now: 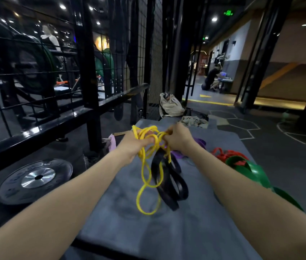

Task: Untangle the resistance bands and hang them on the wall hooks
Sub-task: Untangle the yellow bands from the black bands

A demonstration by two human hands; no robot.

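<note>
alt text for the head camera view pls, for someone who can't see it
Two hands, left hand and right hand, grip a tangled yellow band with a black band caught in it, held above a grey mat in a dim gym. Purple, red and green bands lie on the mat to the right; a weight plate lies on the floor to the left.

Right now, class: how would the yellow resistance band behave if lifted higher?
Probably floppy: the yellow resistance band droops in loose loops below both hands. Likely light, being thin. It may drag the black band along, since the two look entangled.
</note>
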